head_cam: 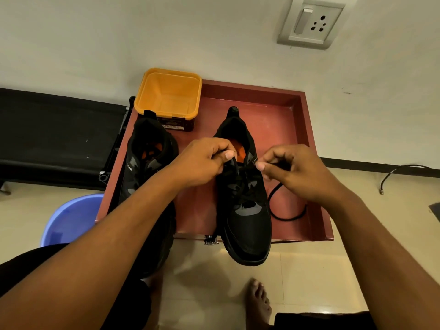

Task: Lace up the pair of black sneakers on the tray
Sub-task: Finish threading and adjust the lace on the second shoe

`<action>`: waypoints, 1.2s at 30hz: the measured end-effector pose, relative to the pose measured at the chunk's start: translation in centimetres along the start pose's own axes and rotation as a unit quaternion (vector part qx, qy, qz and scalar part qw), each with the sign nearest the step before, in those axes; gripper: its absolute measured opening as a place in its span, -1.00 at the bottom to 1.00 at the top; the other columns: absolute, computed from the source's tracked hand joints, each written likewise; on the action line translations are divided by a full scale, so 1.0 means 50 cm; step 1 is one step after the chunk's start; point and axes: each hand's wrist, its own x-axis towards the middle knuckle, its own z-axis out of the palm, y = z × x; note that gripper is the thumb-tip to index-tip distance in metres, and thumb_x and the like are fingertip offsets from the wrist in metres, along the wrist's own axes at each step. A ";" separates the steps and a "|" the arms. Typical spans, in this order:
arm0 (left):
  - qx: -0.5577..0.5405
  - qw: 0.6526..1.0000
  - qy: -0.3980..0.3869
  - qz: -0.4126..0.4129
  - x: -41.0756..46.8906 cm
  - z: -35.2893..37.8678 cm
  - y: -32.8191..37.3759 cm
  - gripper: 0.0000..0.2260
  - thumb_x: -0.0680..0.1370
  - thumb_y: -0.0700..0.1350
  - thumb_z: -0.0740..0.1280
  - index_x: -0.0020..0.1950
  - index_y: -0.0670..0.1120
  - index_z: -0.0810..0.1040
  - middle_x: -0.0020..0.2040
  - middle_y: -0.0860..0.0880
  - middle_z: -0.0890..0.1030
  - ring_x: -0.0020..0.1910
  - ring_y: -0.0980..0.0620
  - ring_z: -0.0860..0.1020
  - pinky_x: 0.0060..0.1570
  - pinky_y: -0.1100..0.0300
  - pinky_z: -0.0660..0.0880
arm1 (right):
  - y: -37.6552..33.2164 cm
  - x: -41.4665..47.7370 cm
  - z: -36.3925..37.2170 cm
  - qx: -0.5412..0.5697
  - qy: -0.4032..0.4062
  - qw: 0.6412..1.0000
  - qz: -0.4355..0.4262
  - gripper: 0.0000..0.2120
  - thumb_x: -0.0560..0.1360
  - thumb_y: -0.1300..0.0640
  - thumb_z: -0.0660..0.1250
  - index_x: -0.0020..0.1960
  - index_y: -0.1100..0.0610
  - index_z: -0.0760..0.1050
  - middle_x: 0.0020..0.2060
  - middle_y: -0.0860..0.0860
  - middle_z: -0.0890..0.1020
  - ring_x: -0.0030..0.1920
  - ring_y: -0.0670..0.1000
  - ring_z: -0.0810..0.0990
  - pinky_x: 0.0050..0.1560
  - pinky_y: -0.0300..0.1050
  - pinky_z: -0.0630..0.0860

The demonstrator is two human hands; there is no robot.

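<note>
Two black sneakers with orange insoles stand on a red-brown tray (302, 129), toes toward me and over its near edge. The right sneaker (247, 222) is partly laced. My left hand (202, 160) pinches a black lace end above its tongue. My right hand (297, 172) pinches the other lace end at the shoe's right top eyelets. A loop of black lace (285, 216) trails on the tray to the right of that shoe. The left sneaker (145, 160) is partly hidden under my left forearm.
An empty orange tub (166, 91) stands at the tray's far left corner. A blue bucket (69, 217) sits on the floor left of the tray, a black bench (52, 132) beyond it. A cable (400, 172) lies at the right. My bare foot (259, 303) is below.
</note>
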 end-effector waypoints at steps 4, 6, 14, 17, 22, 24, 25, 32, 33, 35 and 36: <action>0.012 1.000 -0.009 0.002 -0.002 -0.003 0.000 -0.81 0.71 -0.12 0.25 -0.04 -0.03 0.60 -0.43 0.09 0.52 -0.42 0.20 0.45 -0.23 0.17 0.45 | 0.016 0.001 -0.038 -0.009 0.059 0.998 0.036 -0.93 0.57 0.12 0.48 -0.09 0.02 0.68 -0.25 -0.09 0.72 -0.19 -0.09 0.71 0.00 0.00 0.68; 0.023 1.000 -0.011 0.007 -0.003 -0.005 0.000 -0.81 0.71 -0.12 0.24 -0.04 -0.01 0.60 -0.43 0.08 0.54 -0.42 0.20 0.46 -0.20 0.12 0.47 | 0.022 -0.005 -0.057 -0.006 0.070 0.997 0.039 -0.93 0.58 0.13 0.47 -0.09 0.03 0.68 -0.24 -0.08 0.73 -0.17 -0.09 0.71 0.01 -0.02 0.67; 0.053 0.998 -0.019 0.009 -0.001 -0.006 0.005 -0.79 0.71 -0.14 0.24 -0.08 -0.01 0.60 -0.40 0.25 0.51 -0.38 0.24 0.45 -0.18 0.16 0.44 | 0.015 -0.003 -0.047 0.031 0.051 0.998 0.030 -0.90 0.58 0.15 0.45 -0.11 0.09 0.71 -0.26 -0.03 0.72 -0.20 -0.05 0.70 -0.05 -0.12 0.65; 0.058 0.998 -0.015 0.007 -0.003 -0.009 0.007 -0.78 0.71 -0.16 0.24 -0.09 -0.01 0.59 -0.39 0.29 0.52 -0.37 0.27 0.46 -0.18 0.17 0.42 | 0.018 -0.007 -0.053 0.025 0.031 0.999 0.034 -0.87 0.59 0.22 0.42 -0.10 0.09 0.71 -0.23 0.00 0.74 -0.17 -0.02 0.72 0.01 -0.07 0.66; 0.076 0.997 -0.018 0.004 -0.004 -0.008 0.015 -0.75 0.70 -0.17 0.23 -0.12 0.01 0.59 -0.40 0.26 0.51 -0.39 0.26 0.45 -0.23 0.17 0.39 | 0.019 -0.007 -0.048 0.040 0.051 0.997 0.036 -0.82 0.58 0.30 0.39 -0.11 0.12 0.71 -0.29 0.02 0.72 -0.24 -0.02 0.71 -0.11 -0.23 0.65; 0.086 0.996 -0.011 0.005 -0.004 -0.006 0.017 -0.74 0.70 -0.16 0.24 -0.14 0.03 0.57 -0.36 0.21 0.52 -0.34 0.21 0.46 -0.21 0.15 0.40 | 0.023 -0.009 -0.060 0.034 0.062 0.996 0.045 -0.79 0.57 0.32 0.37 -0.14 0.11 0.70 -0.30 0.02 0.71 -0.26 -0.03 0.70 -0.13 -0.26 0.63; 0.090 0.996 -0.009 0.005 -0.005 -0.006 0.017 -0.74 0.69 -0.17 0.24 -0.15 0.04 0.57 -0.35 0.20 0.52 -0.32 0.20 0.46 -0.20 0.15 0.40 | 0.021 -0.009 -0.059 0.023 0.049 0.997 0.048 -0.79 0.58 0.32 0.37 -0.15 0.11 0.70 -0.31 0.02 0.71 -0.26 -0.03 0.69 -0.14 -0.26 0.62; 0.004 0.997 0.079 -0.005 -0.023 -0.006 0.027 -0.92 0.65 -0.11 0.37 -0.03 0.02 0.63 -0.36 0.02 0.65 -0.36 0.11 0.64 -0.13 0.02 0.66 | 0.026 -0.007 -0.040 -0.054 0.026 0.996 0.066 -0.91 0.55 0.13 0.50 -0.02 -0.06 0.70 -0.12 -0.12 0.74 -0.04 -0.15 0.69 0.11 -0.09 0.65; -0.008 0.993 0.115 -0.012 -0.027 -0.005 0.029 -0.91 0.63 -0.10 0.39 -0.07 -0.01 0.63 -0.36 0.00 0.66 -0.38 0.08 0.64 -0.14 0.00 0.67 | 0.019 -0.006 -0.039 -0.056 0.047 0.996 0.052 -0.87 0.54 0.13 0.51 0.01 -0.10 0.69 -0.08 -0.17 0.73 -0.01 -0.20 0.67 0.12 -0.13 0.63; -0.020 0.986 0.162 -0.034 -0.038 -0.001 0.034 -0.83 0.60 -0.06 0.45 -0.18 -0.04 0.62 -0.37 -0.03 0.66 -0.39 0.01 0.65 -0.16 -0.09 0.67 | -0.003 -0.001 -0.032 -0.037 0.065 0.997 0.014 -0.83 0.53 0.15 0.52 0.02 -0.11 0.71 -0.08 -0.21 0.72 0.00 -0.22 0.66 0.13 -0.16 0.60; -0.026 0.985 0.163 -0.049 -0.045 0.001 0.036 -0.80 0.57 -0.02 0.47 -0.23 -0.04 0.62 -0.37 -0.05 0.66 -0.37 -0.03 0.66 -0.17 -0.13 0.67 | -0.013 0.001 -0.025 -0.022 0.058 0.998 -0.002 -0.84 0.52 0.16 0.53 0.01 -0.09 0.72 -0.09 -0.19 0.73 -0.01 -0.19 0.67 0.13 -0.12 0.60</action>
